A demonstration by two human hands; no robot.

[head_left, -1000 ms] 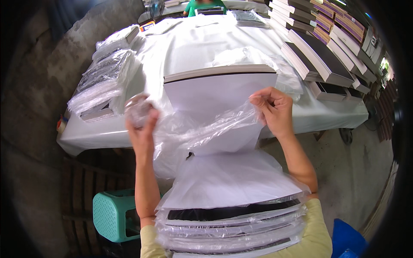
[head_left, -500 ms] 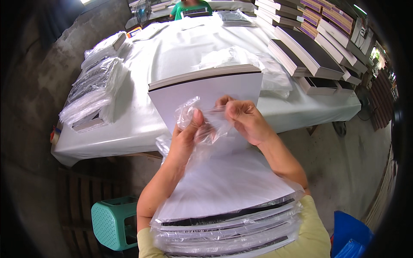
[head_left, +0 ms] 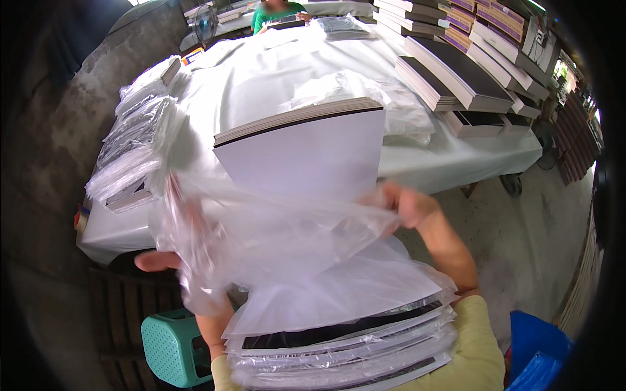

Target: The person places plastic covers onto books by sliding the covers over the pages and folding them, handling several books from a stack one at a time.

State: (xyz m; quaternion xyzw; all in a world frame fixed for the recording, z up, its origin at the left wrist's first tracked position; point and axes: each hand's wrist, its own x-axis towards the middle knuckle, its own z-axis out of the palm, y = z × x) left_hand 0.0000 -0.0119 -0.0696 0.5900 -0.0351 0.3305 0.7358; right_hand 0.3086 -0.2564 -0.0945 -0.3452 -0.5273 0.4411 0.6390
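A clear plastic bag point(head_left: 280, 228) stretches between my two hands, blurred by motion. On the right, my right hand point(head_left: 414, 207) pinches one edge of it. My left hand point(head_left: 186, 228) is spread, thumb out to the left and fingers pointing up, partly covered by the film draped over it. Just beyond the bag, a thick stack of boards point(head_left: 306, 143) with a white face and a thin black layer leans over the table edge. Against my body lies a pile of plastic-wrapped sheets point(head_left: 339, 319), white on top with dark edges between.
The table point(head_left: 222, 85) has a white cover. Bagged packs point(head_left: 134, 143) are piled at left; loose plastic bags point(head_left: 365, 91) lie behind the boards. Black-topped board stacks point(head_left: 463, 75) fill the right. A green stool point(head_left: 173, 345) stands lower left. A person in green point(head_left: 277, 14) sits at the far end.
My hands have moved apart, the left one far to the left and down, the right one slightly right and down. The bunched plastic bag is now spread wide between them.
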